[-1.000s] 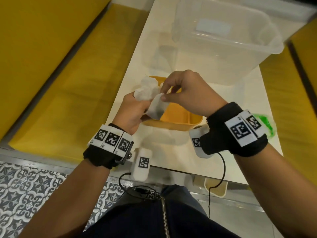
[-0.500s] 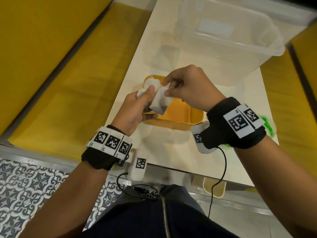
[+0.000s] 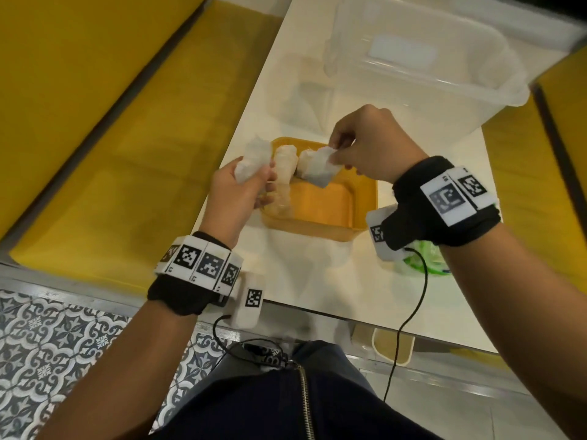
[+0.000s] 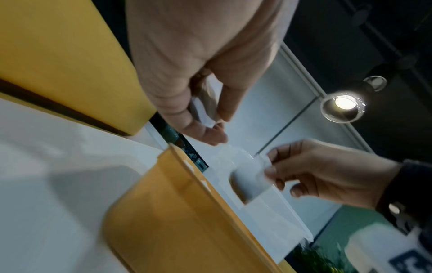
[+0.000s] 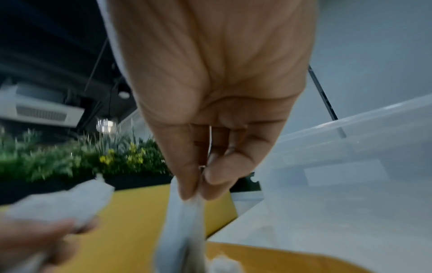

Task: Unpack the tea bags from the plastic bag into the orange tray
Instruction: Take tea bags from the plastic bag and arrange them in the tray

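Note:
In the head view my left hand (image 3: 254, 185) grips a crumpled clear plastic bag (image 3: 254, 160) above the left rim of the orange tray (image 3: 365, 201). A translucent tail of the bag (image 3: 283, 179) hangs over the tray's left side. To its right, my right hand (image 3: 336, 154) pinches a white tea bag (image 3: 317, 168) by its top corner, hanging over the tray's far half. The right wrist view shows thumb and forefinger closed on the tea bag (image 5: 182, 221) above the tray (image 5: 292, 262). From the left wrist, the bag (image 4: 203, 110) sits between my fingers.
A large clear storage bin (image 3: 444, 90) stands on the white table (image 3: 317, 281) just behind the tray. A green packet (image 3: 425, 265) lies under my right wrist. Yellow benches (image 3: 127, 122) flank the table on both sides, and its near edge is close to my body.
My right hand has drawn the tea bag out of the plastic bag and moved right, over the tray. The left hand has stayed at the tray's left rim with the bag.

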A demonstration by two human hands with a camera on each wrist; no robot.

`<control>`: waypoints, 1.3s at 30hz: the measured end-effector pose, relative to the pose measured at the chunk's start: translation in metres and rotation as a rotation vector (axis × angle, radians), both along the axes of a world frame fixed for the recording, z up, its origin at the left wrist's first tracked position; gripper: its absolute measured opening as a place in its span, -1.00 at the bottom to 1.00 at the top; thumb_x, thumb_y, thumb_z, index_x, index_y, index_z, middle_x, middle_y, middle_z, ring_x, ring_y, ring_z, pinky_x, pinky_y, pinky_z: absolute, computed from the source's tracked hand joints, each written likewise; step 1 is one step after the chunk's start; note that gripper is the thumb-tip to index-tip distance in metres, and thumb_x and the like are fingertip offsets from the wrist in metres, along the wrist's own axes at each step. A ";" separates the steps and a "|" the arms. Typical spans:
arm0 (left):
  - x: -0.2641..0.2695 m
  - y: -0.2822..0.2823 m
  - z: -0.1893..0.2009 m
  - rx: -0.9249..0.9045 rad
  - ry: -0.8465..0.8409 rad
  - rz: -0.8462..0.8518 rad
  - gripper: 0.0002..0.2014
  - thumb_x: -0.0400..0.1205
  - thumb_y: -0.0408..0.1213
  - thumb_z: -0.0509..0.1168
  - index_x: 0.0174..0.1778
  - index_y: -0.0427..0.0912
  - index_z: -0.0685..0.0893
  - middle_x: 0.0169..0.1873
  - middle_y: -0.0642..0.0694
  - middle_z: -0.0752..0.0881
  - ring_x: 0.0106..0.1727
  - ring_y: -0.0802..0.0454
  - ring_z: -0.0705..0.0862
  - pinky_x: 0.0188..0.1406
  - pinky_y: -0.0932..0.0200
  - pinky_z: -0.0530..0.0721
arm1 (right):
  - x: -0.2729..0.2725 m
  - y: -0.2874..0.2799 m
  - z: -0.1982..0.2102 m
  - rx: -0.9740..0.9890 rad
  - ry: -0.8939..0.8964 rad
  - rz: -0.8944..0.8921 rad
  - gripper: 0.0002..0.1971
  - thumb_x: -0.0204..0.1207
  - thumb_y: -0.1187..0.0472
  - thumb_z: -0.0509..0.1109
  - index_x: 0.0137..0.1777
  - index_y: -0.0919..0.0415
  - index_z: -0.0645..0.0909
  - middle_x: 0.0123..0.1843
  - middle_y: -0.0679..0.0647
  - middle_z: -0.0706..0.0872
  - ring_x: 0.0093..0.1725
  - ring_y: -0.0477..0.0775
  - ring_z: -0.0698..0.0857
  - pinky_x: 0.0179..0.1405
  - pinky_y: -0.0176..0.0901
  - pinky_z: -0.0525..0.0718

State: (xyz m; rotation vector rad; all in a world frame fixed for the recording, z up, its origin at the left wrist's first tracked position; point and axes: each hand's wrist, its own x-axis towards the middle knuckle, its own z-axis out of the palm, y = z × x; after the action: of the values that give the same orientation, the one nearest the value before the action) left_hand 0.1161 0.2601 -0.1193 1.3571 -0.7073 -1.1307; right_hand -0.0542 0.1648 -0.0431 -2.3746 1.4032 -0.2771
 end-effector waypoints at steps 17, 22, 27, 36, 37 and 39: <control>0.035 0.014 -0.014 0.046 0.042 0.177 -0.91 0.67 -0.28 0.30 -0.01 -0.15 0.70 -0.19 -0.05 0.75 -0.19 0.09 0.73 -0.31 0.31 0.70 | 0.048 -0.044 -0.051 0.020 0.451 0.007 -0.91 0.49 0.41 0.34 -0.06 0.25 0.61 -0.04 0.26 0.66 -0.15 0.27 0.66 -0.16 -0.03 0.66; 0.037 0.015 -0.017 0.068 0.062 0.213 -0.87 0.67 -0.28 0.30 0.09 -0.19 0.66 -0.18 -0.06 0.75 -0.21 0.10 0.74 -0.30 0.31 0.71 | 0.047 -0.045 -0.055 -0.013 0.511 0.001 -0.80 0.44 0.25 0.53 -0.04 0.31 0.61 -0.15 0.21 0.61 -0.22 0.24 0.61 -0.18 -0.03 0.68; 0.033 0.011 -0.013 0.073 0.107 0.197 -0.95 0.68 -0.31 0.27 0.01 -0.10 0.61 -0.19 -0.09 0.74 -0.24 0.08 0.73 -0.29 0.28 0.73 | 0.051 -0.044 -0.058 -0.032 0.517 0.022 -0.91 0.49 0.34 0.41 -0.03 0.30 0.61 -0.22 0.17 0.55 -0.25 0.21 0.59 -0.25 -0.06 0.63; 0.034 0.005 -0.013 0.063 0.129 0.137 -0.75 0.69 -0.48 0.14 0.25 -0.19 0.49 -0.04 -0.16 0.68 -0.04 -0.04 0.72 -0.01 0.14 0.77 | 0.048 -0.049 -0.050 0.011 0.508 -0.007 -0.87 0.49 0.31 0.43 -0.13 0.28 0.50 -0.20 0.20 0.61 -0.28 0.19 0.63 -0.29 -0.08 0.62; 0.034 0.005 -0.012 0.060 0.130 0.117 -0.74 0.69 -0.50 0.11 0.24 -0.17 0.49 -0.02 -0.16 0.68 0.01 -0.05 0.73 0.03 0.14 0.77 | 0.047 -0.049 -0.048 0.021 0.489 -0.018 -0.85 0.49 0.28 0.45 -0.12 0.29 0.52 -0.20 0.19 0.61 -0.27 0.20 0.67 -0.27 -0.06 0.67; 0.033 0.005 -0.011 0.047 0.125 0.070 -0.72 0.69 -0.53 0.08 0.22 -0.14 0.50 -0.01 -0.15 0.70 0.06 -0.05 0.74 0.05 0.16 0.76 | 0.044 -0.051 -0.040 0.028 0.426 -0.060 -0.80 0.47 0.21 0.49 -0.06 0.32 0.58 -0.17 0.21 0.65 -0.22 0.24 0.73 -0.16 0.02 0.77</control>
State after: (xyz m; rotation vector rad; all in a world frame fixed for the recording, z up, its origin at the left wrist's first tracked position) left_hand 0.1490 0.2649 -0.1305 1.3272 -0.5420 -1.1716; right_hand -0.0106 0.1138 -0.0831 -2.4663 1.6454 0.2490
